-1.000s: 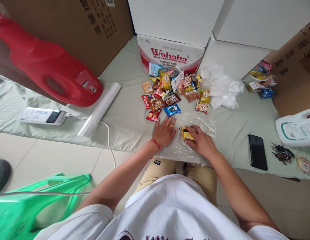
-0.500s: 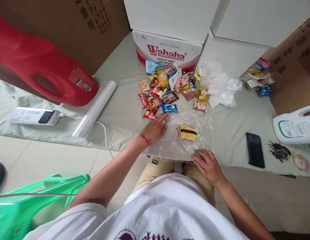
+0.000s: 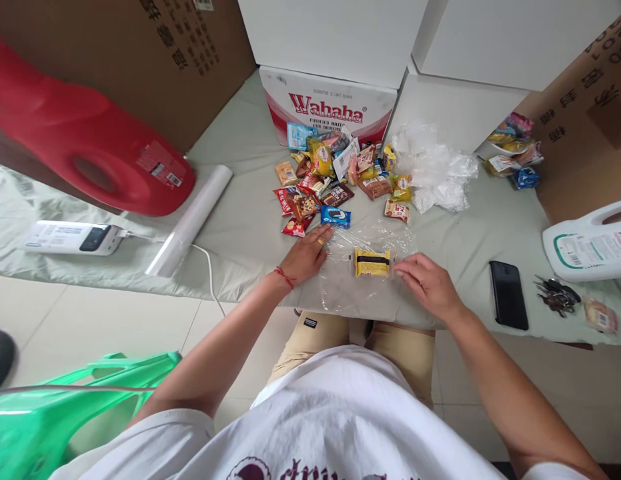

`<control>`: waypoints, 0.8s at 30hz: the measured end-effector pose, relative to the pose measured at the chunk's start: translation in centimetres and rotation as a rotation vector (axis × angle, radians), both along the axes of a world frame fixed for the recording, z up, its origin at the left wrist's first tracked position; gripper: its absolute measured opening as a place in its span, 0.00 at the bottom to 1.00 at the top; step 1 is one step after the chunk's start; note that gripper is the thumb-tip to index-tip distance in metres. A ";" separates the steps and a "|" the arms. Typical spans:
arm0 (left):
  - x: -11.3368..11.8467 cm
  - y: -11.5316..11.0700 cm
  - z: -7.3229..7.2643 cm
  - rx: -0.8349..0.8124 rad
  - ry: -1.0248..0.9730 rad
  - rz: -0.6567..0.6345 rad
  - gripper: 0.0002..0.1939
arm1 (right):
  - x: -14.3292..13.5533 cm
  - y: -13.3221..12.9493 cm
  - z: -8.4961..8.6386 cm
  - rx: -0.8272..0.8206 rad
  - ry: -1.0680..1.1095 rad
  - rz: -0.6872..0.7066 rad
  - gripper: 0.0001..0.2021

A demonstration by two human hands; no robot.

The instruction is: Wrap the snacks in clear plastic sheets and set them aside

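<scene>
A yellow snack packet point(image 3: 372, 263) with a black band lies on a clear plastic bag point(image 3: 350, 293) near the table's front edge. My left hand point(image 3: 307, 255) rests flat at the bag's left side, fingers pointing to a blue packet point(image 3: 335, 217). At the bag's right side, my right hand point(image 3: 426, 283) has its thumb and fingertips pinched together beside the yellow packet's right end; what they grip is too small to make out. Beyond the bag lies a pile of mixed snack packets point(image 3: 320, 177), and crumpled clear bags point(image 3: 437, 170) sit to its right.
Left are a red jug point(image 3: 95, 133), a plastic roll point(image 3: 190, 220) and a white power bank point(image 3: 73, 238) with a cable. Right are a black phone point(image 3: 509, 295), keys point(image 3: 557, 295), a white bottle point(image 3: 590, 243) and another packet point(image 3: 600, 315). A Wahaha box point(image 3: 330, 107) stands behind.
My right hand has moved up from the bag's front edge to beside the yellow packet, its fingers drawn together. My left hand stays in place. The view has shifted slightly.
</scene>
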State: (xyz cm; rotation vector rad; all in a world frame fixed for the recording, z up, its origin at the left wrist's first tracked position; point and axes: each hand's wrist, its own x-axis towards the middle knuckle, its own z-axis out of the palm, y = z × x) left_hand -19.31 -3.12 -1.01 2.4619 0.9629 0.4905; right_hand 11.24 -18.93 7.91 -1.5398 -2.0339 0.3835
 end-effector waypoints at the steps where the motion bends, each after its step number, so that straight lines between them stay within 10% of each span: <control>1: 0.0 -0.1 0.1 -0.005 0.009 0.007 0.32 | 0.2 1.5 0.3 -0.025 -0.014 -0.015 0.14; 10: -0.9 -0.9 2.0 -0.063 -0.039 0.098 0.30 | -0.9 10.7 -1.6 -0.432 -0.256 -0.068 0.11; 14: -1.8 -4.9 3.8 0.078 -0.051 0.249 0.28 | -2.1 10.5 -1.4 -0.453 -0.456 -0.098 0.13; 18: 0.1 -8.5 4.9 0.145 0.029 -0.099 0.28 | -3.0 9.1 -0.8 -0.394 -0.557 -0.109 0.14; 24: 4.3 -7.2 4.5 0.069 0.009 -0.164 0.20 | -2.6 7.2 -0.8 -0.359 -0.473 -0.101 0.14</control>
